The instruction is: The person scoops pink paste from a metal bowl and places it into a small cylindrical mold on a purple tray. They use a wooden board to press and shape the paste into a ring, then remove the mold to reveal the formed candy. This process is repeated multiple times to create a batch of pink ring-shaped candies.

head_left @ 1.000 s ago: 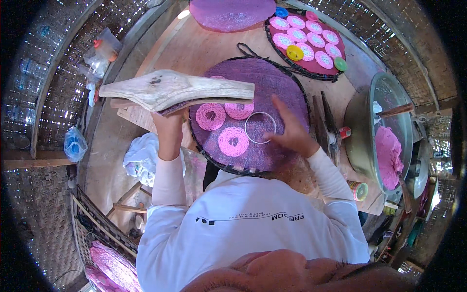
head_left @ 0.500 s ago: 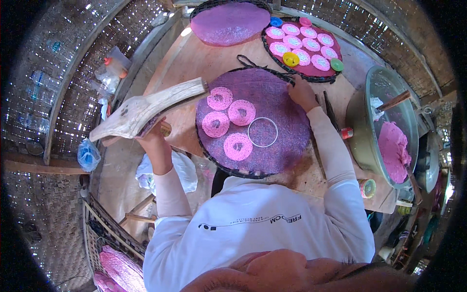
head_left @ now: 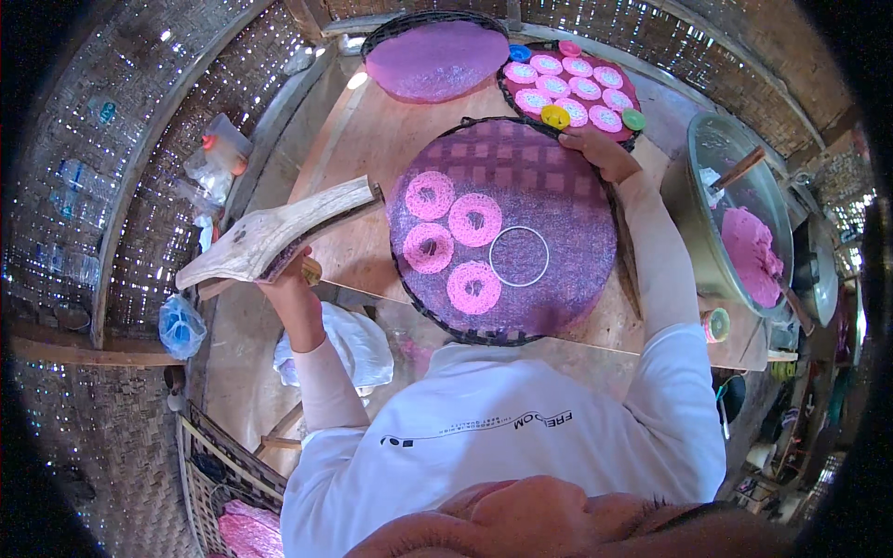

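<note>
My left hand [head_left: 290,277] is clamped on a wooden press [head_left: 274,232] left of the round woven tray [head_left: 558,186]; my right hand [head_left: 600,149] grips its far rim. Blue bag [head_left: 179,325] far left.

A: Log your layout. What sits on the round tray [head_left: 558,307] before you?

B: Four lace rings [head_left: 474,219] left of centre, a wire hoop [head_left: 519,256] just right of them.

A: Your hands?

B: Your left hand [head_left: 290,274] is at the wooden board [head_left: 274,237], left of the tray. Your right hand [head_left: 600,149] is on the tray's far rim.

A: Beyond?

B: A second tray of discs [head_left: 572,88] behind, a basin [head_left: 716,223] to the right.
</note>
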### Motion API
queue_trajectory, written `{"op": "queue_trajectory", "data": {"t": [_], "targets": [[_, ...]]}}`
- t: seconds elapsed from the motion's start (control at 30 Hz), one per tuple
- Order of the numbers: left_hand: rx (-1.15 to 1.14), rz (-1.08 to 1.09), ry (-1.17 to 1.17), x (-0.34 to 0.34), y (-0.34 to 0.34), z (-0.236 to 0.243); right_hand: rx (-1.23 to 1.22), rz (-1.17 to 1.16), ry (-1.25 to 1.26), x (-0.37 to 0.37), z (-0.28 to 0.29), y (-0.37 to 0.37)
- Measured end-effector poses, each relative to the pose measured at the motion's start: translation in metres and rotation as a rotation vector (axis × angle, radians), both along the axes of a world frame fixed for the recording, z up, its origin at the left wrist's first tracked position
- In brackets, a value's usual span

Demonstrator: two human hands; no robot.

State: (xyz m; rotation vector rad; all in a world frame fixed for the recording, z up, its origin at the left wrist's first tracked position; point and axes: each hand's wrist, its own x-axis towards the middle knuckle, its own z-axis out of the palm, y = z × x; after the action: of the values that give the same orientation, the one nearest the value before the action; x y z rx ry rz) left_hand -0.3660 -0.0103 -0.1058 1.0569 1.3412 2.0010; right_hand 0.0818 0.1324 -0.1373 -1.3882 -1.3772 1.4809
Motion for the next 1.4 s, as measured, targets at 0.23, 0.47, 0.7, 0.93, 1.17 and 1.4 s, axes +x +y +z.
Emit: {"op": "queue_trajectory", "data": {"t": [0.23,0.47,0.7,0.93,1.17,1.4], "targets": [[0.032,-0.086,-0.022,-0.011,0.010,0.006,-0.117,-0.500,0.442,0.004,-0.031,-0.099],[-0.007,-0.189,-0.005,0.002,0.035,0.002,0.096,-1.052,0.588,-0.067,-0.116,-0.203],[-0.057,-0.436,0.033,0.019,0.046,-0.016,0.078,-1.106,0.416,-0.095,-0.113,-0.228],[0.304,-0.307,0.677,0.031,0.043,-0.049,0.588,-0.825,-0.756,-0.087,-0.047,-0.232],[0.658,-0.334,1.033,0.073,0.027,-0.050,1.048,-0.279,-0.668,-0.165,0.114,-0.210],[0.549,-1.252,0.838,0.093,0.013,0.039,0.738,-0.440,0.137,-0.156,0.146,-0.136]]}}
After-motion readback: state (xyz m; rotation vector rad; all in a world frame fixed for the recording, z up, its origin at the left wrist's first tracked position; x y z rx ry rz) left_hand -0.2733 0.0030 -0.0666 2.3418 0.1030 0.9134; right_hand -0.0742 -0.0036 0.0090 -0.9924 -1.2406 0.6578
